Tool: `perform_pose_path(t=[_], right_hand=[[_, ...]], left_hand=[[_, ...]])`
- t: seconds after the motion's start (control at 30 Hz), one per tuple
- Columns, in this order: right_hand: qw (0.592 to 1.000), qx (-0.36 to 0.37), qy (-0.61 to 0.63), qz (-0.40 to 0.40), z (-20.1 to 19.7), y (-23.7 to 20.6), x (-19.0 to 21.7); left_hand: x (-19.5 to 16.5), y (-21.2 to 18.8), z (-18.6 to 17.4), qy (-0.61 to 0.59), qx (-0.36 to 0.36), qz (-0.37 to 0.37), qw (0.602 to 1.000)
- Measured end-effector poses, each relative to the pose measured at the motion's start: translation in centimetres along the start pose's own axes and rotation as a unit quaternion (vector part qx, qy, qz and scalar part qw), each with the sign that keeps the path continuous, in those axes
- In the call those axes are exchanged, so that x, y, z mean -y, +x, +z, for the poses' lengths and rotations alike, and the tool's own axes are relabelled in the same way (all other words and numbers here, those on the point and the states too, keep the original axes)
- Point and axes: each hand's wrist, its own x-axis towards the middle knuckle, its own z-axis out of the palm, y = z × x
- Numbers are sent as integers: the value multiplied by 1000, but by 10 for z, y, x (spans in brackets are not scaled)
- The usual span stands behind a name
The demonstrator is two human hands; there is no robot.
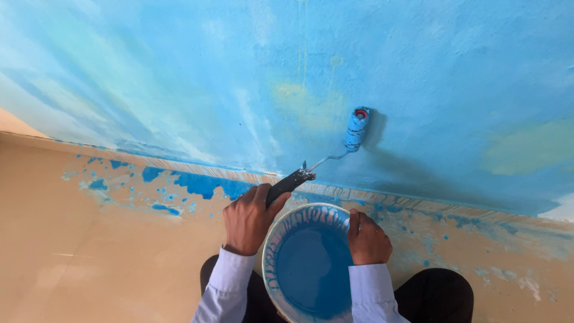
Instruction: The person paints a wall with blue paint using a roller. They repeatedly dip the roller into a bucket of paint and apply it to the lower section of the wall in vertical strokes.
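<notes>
My left hand [248, 218] grips the black handle [290, 182] of a small paint roller. Its blue-soaked sleeve [357, 128] rests upright against the blue-painted wall [430, 66], a little above the floor line. My right hand [368, 239] holds the right rim of a round white bucket [268, 251], thumb over the edge. The bucket sits between my knees and holds deep blue paint [312, 272]. Both arms wear light long sleeves.
Yellowish patches [526, 149] show through the blue on the wall. The tan floor [89, 257] carries blue spills and splatters [203, 184] along the base of the wall. My legs in dark trousers [439, 293] are at the bottom edge.
</notes>
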Motion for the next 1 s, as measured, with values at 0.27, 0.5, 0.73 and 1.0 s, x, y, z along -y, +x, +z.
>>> perform_pose_path(t=[0.27,0.5,0.73,1.0], right_hand=[[1000,11,-14,16,5,1,-5],[999,18,-21,19,9,2,-9],[999,10,-25,18,11,1,-11],[999,28,-33,23,11,5,-12]], left_hand=[[76,-36,-9,64,-16,-60,996],[124,-59,-15,104,-55,-119,986],[79,-49,16,8,-41,-64,997],[39,-25,48,-67,-3,-30,997]])
